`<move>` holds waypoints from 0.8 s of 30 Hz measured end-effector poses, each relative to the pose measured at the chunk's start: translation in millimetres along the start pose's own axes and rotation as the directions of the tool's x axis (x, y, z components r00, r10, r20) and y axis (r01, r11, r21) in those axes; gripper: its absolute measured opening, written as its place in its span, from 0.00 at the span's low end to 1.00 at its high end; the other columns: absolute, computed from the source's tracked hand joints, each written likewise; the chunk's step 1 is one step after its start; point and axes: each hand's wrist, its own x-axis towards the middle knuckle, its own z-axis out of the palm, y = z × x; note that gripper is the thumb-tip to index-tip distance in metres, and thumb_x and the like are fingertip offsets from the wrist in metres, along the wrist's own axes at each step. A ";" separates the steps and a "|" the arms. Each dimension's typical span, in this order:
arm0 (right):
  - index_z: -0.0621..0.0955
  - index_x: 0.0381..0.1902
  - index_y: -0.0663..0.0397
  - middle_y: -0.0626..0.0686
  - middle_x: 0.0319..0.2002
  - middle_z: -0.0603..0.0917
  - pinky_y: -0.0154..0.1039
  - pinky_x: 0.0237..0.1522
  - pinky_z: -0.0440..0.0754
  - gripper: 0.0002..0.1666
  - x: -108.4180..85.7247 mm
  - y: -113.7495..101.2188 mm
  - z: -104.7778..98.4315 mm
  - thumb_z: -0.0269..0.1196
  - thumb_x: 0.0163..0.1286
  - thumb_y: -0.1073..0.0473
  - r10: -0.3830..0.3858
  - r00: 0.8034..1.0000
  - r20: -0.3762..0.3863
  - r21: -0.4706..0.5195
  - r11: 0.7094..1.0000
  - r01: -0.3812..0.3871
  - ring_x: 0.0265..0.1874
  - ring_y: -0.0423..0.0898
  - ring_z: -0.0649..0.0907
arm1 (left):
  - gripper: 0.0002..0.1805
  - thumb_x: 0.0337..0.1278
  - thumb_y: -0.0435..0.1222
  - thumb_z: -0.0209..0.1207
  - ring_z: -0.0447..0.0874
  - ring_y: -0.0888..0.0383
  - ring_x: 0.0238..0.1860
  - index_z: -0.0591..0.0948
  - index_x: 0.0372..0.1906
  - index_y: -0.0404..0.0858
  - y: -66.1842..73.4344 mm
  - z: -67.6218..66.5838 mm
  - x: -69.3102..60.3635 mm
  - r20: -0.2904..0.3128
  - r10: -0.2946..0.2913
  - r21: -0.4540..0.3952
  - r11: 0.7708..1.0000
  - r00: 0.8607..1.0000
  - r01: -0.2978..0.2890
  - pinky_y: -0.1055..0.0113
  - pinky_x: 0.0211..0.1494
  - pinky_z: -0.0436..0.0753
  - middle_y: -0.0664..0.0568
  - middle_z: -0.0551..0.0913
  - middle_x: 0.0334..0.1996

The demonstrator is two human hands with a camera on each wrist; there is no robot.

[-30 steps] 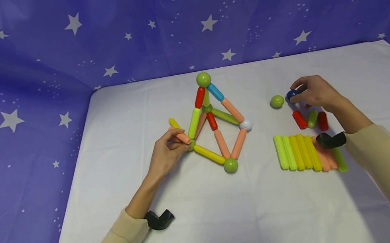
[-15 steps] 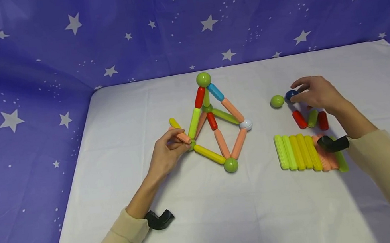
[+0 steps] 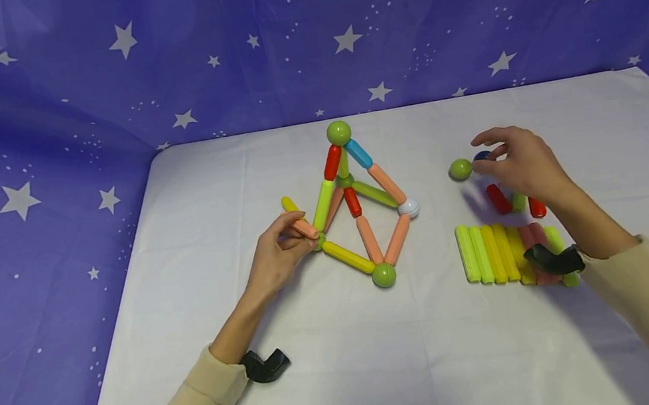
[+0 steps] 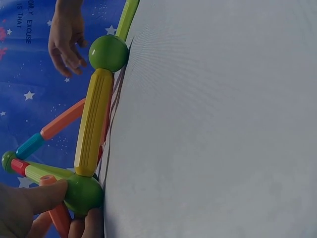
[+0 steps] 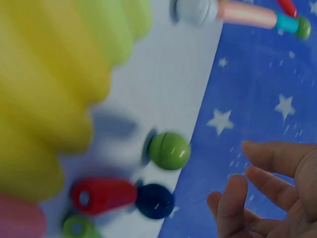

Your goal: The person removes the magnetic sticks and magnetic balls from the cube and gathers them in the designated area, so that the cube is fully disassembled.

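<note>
My left hand (image 3: 282,251) grips a salmon magnetic rod (image 3: 303,228) at the left corner of a frame of magnetic rods and balls. In the left wrist view, its thumb and fingers also touch the green corner ball (image 4: 84,193). A yellow rod (image 3: 349,258) runs from that ball to the front green ball (image 3: 383,275). Another green ball (image 3: 338,133) tops the frame, and a white ball (image 3: 409,208) marks its right corner. My right hand (image 3: 524,163) hovers with nothing in its fingers above a dark blue ball (image 5: 155,201). Close by lies a loose green ball (image 3: 460,169).
Right of the frame, a row of long rods (image 3: 492,253) lies side by side, partly under my right wrist. Short red and green rods sit behind it, including a red rod (image 3: 498,199). A starry blue cloth (image 3: 259,49) hangs behind the white-covered table (image 3: 344,374).
My right hand has risen off the blue ball and shifted slightly left toward the loose green ball. The left hand and the frame keep their places.
</note>
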 end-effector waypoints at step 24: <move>0.81 0.55 0.58 0.58 0.54 0.80 0.47 0.37 0.76 0.20 -39.9 -49.9 35.5 0.68 0.66 0.61 -0.209 0.973 0.095 0.053 0.977 0.205 0.48 0.58 0.81 | 0.14 0.54 0.23 0.67 0.83 0.49 0.46 0.75 0.42 0.29 -1.2 5.8 -4.6 -0.046 0.000 -0.140 0.990 0.999 -0.006 0.68 0.48 0.83 0.44 0.81 0.44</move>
